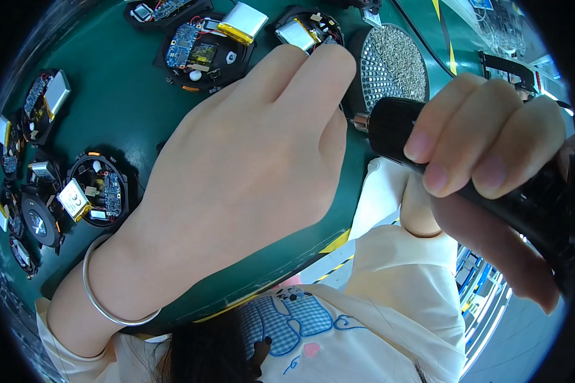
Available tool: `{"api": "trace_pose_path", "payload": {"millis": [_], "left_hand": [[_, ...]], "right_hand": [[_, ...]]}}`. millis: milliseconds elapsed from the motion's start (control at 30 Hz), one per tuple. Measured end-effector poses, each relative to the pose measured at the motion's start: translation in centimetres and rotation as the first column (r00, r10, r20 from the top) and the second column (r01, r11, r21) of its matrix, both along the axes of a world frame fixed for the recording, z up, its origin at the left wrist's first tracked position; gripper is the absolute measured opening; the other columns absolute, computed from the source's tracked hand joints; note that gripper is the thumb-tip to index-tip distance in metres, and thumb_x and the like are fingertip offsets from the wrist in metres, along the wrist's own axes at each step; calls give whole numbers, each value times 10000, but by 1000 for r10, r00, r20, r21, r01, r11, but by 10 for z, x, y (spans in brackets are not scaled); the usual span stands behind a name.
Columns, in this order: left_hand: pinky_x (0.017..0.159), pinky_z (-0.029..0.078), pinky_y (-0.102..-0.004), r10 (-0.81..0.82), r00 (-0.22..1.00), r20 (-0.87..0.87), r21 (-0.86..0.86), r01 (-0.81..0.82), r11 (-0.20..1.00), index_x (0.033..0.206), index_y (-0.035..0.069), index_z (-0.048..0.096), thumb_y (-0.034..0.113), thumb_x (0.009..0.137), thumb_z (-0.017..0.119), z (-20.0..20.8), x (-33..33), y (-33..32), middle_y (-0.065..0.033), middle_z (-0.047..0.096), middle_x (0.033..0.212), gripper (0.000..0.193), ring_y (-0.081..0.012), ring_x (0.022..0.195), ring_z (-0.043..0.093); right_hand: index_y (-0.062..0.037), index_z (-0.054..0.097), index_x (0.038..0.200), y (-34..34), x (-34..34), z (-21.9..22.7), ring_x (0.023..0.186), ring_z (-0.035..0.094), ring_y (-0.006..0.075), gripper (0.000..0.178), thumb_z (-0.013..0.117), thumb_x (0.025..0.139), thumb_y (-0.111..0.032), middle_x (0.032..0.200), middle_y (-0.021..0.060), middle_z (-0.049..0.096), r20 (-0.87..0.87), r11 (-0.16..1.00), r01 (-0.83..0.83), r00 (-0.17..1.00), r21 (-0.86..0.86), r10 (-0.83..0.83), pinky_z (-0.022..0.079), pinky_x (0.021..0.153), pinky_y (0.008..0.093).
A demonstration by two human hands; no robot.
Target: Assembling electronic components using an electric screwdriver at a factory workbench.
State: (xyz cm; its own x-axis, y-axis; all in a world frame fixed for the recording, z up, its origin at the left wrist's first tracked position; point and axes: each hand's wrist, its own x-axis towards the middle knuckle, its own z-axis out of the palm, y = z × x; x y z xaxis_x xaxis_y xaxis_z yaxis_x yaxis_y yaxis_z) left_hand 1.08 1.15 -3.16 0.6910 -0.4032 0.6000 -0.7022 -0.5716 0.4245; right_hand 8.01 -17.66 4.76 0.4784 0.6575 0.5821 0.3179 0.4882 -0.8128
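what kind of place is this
Probably an electronics assembly workbench: open round black housings with circuit boards sit on a green surface, alongside a round tray of small metal pieces, likely screws, and what looks like a black power screwdriver.

One view, head cam: left fisheye of a head-worn pair, facing steeply down past the wearer's cream shirt (396,306) onto the green worktable (112,102), upright and unmirrored, with a black surround cutting off the corners. Range is close: left hand (255,147) fills the middle and right hand (485,143) looms at right, both nearer the lens than the circuit-board units (102,191) on the tabletop. Field is wide enough to bow the table toward the left rim and pull in shelving (482,281) and floor (514,338), lower right, well beyond the bench.
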Motion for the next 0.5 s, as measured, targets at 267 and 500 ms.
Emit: {"api": "trace_pose_path", "payload": {"millis": [267, 500], "left_hand": [[817, 483, -371, -67, 910, -408, -190, -13, 982, 993, -20, 581, -67, 600, 687, 27, -7, -2, -162, 504, 1119, 409, -319, 999, 570], [866, 471, -348, -170, 974, -148, -304, 119, 945, 831, 4, 626, -78, 612, 704, 33, 2, 2, -150, 534, 1133, 246, -282, 1027, 600]], "right_hand": [[-65, 492, 923, -5, 12, -1, 603, 536, 140, 604, 669, 737, -612, 749, 17, 516, -44, 998, 65, 997, 22, -64, 449, 558, 268], [-35, 466, 961, -9, 10, 0, 562, 566, 122, 653, 661, 736, -616, 757, 33, 529, -306, 986, 117, 949, 119, -75, 468, 513, 250]]}}
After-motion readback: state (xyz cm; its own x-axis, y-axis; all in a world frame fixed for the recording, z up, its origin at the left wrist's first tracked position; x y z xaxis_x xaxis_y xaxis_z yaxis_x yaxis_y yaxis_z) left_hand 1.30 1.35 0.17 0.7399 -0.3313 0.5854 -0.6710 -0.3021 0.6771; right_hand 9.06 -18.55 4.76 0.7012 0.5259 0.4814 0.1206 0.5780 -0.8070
